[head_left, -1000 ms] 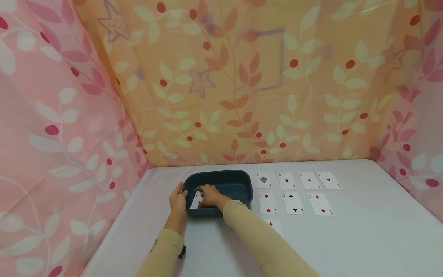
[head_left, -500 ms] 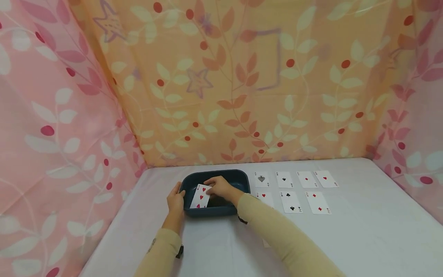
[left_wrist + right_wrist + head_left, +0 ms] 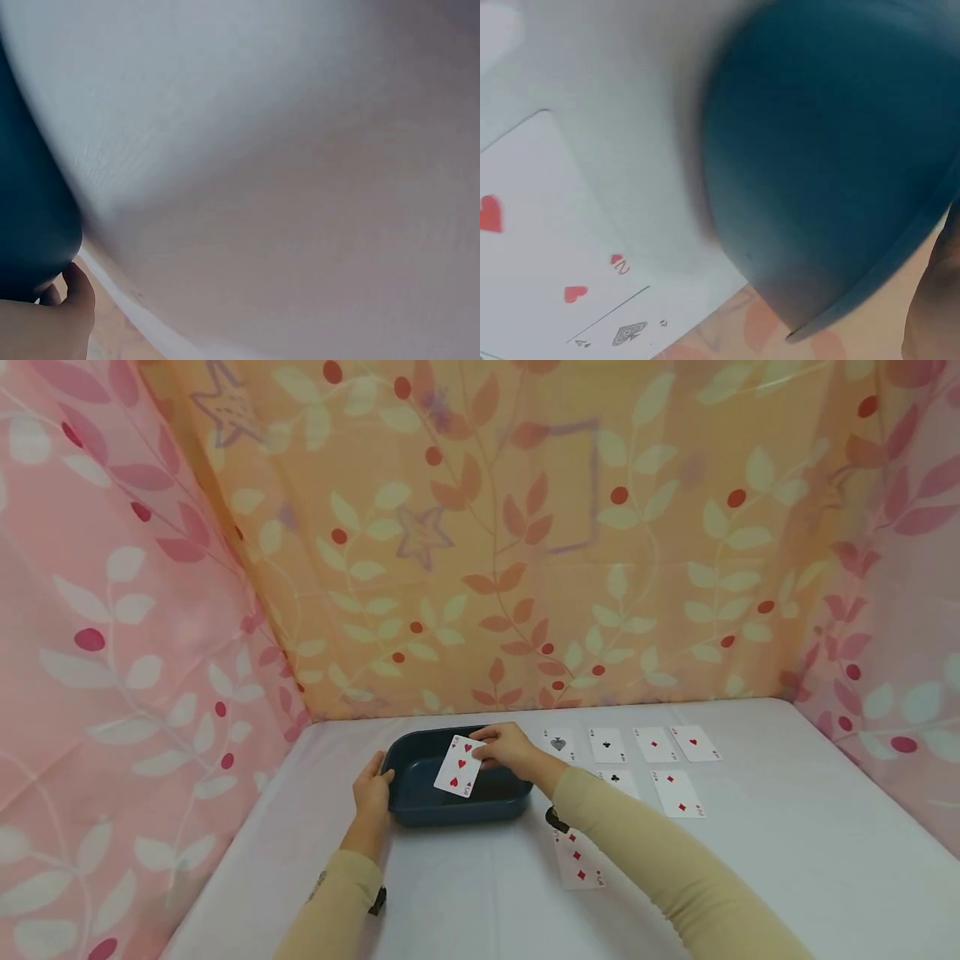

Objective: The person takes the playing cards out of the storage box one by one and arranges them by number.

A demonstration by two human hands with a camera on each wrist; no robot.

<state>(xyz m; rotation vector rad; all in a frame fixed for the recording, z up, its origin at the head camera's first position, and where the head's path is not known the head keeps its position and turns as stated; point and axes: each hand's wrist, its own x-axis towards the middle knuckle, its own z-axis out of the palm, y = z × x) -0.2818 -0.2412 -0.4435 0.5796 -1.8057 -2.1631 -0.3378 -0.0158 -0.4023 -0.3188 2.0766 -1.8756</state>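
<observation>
My right hand [image 3: 517, 753] pinches a three of hearts playing card [image 3: 459, 766] by its right edge, face up and tilted, over a dark blue plastic tub [image 3: 459, 813]. With the thumb over the rim, my left hand [image 3: 372, 787] grips the tub's left end. The left wrist view has the tub's side [image 3: 34, 180] and part of the left hand [image 3: 52, 322]. Only a sliver of the right hand [image 3: 934, 307] enters the right wrist view, where the held card is out of sight. There, a two of hearts [image 3: 540, 240] lies beside the tub; my forearm covers it in the head view.
Right of the tub lie the ace of spades [image 3: 558, 744], ace of clubs [image 3: 607, 746], ace of diamonds [image 3: 655, 744] and ace of hearts [image 3: 694, 743]. Nearer are a partly covered two of clubs [image 3: 619, 780], two of diamonds [image 3: 679, 795] and three of diamonds [image 3: 579, 865]. Patterned cloth [image 3: 480, 543] walls the table.
My right hand has lifted the three of hearts from inside the tub, moving up and to the right. The three of diamonds has come out from behind the forearm. My left hand keeps its grip.
</observation>
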